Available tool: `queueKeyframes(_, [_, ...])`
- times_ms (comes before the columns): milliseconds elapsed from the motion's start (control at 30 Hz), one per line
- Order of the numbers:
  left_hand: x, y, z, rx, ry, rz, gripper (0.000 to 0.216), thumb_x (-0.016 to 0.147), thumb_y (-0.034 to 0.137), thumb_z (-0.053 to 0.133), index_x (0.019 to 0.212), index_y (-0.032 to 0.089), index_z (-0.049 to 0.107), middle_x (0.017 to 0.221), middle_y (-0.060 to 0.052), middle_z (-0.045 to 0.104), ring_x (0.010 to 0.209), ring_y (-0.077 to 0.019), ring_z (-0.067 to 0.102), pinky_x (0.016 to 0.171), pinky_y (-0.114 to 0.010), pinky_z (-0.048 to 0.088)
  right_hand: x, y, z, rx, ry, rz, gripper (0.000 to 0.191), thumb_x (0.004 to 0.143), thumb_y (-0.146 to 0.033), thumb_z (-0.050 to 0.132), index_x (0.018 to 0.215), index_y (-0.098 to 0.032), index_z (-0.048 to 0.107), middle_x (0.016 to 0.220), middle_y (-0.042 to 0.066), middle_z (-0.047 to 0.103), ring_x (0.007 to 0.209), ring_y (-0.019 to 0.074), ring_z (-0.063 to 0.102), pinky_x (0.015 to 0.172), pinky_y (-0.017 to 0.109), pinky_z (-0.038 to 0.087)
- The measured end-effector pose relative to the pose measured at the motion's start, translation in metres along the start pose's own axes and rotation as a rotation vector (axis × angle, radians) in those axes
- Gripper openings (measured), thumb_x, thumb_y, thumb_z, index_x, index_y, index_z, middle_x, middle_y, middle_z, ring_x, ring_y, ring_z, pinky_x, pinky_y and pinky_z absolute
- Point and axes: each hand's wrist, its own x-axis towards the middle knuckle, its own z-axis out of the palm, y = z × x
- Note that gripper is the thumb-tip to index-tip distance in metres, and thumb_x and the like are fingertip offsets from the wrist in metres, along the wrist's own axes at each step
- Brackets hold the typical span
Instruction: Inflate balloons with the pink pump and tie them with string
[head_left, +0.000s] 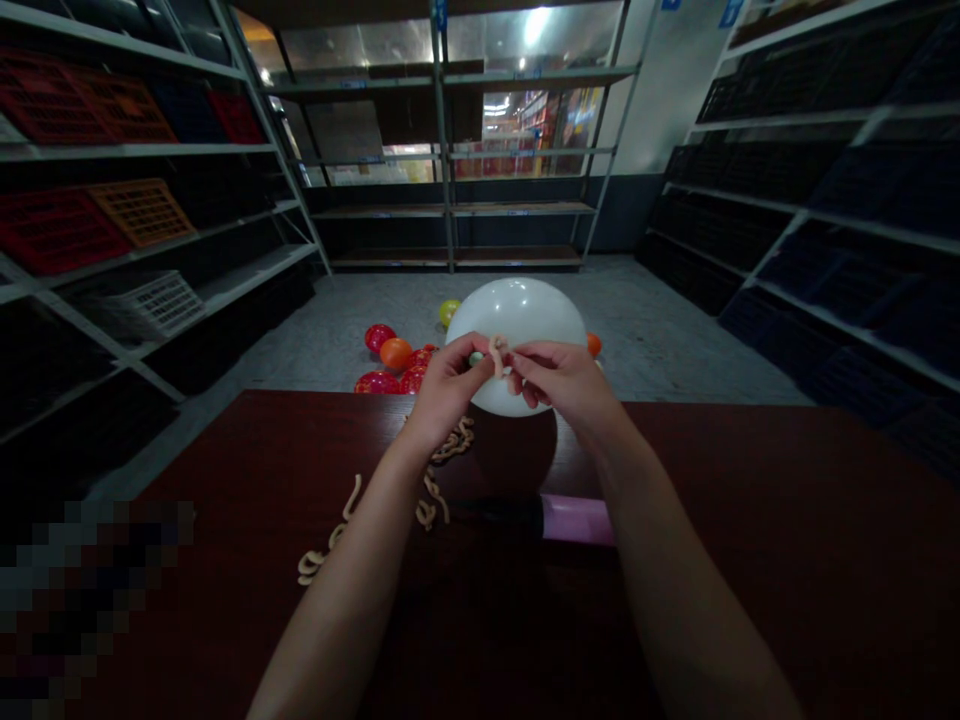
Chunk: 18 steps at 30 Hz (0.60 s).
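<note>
An inflated white balloon (525, 305) is held up above the dark red table (750, 520). My left hand (444, 385) pinches the balloon's neck from the left. My right hand (564, 380) is closed on the neck (496, 352) from the right, with the stretched rubber wound around the fingers. Below my hands, several limp cream balloons (431, 490) lie scattered on the table. A pink and black hand pump (555, 518) lies on the table under my right forearm.
Several inflated red, orange and yellow balloons (396, 360) lie on the grey floor beyond the table. Metal shelving lines both sides and the back wall. Red and orange crates (139, 210) sit on the left shelves, and a white basket (161, 300) sits lower.
</note>
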Motion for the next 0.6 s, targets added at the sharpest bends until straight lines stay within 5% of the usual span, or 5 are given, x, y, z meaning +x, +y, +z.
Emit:
queueKeyframes(267, [0.001,0.008,-0.003,0.114,0.078,0.052,0.026,0.078,0.044,0.076,0.079,0.018,0.078,0.08,-0.006,0.075,0.083,-0.0199,0.067,0.08,-0.031,0.05,-0.005,-0.007,0.009,0.175,-0.085,0.054,0.027,0.077,-0.041,0.072,0.088,-0.016,0.071,0.055,-0.004,0.059,0.034,0.003,0.036,0.034,0.02,0.018])
queueKeyframes(400, [0.001,0.008,-0.006,0.152,0.116,0.027,0.022,0.078,0.038,0.076,0.082,0.017,0.078,0.076,-0.005,0.073,0.074,-0.0173,0.066,0.07,-0.028,0.05,-0.005,-0.008,0.016,0.177,-0.085,0.063,0.028,0.075,-0.04,0.073,0.086,-0.015,0.069,0.052,-0.005,0.057,0.033,0.0029,0.035,0.032,0.02,0.015])
queueKeyframes(600, [0.003,0.0,0.004,0.05,0.426,-0.044,0.029,0.082,0.042,0.072,0.094,0.019,0.06,0.065,0.002,0.061,0.054,-0.01,0.055,0.05,-0.02,0.039,-0.006,-0.008,0.026,0.181,-0.055,0.082,0.027,0.076,-0.04,0.072,0.087,-0.016,0.069,0.049,-0.007,0.053,0.035,0.0029,0.034,0.036,0.021,0.017])
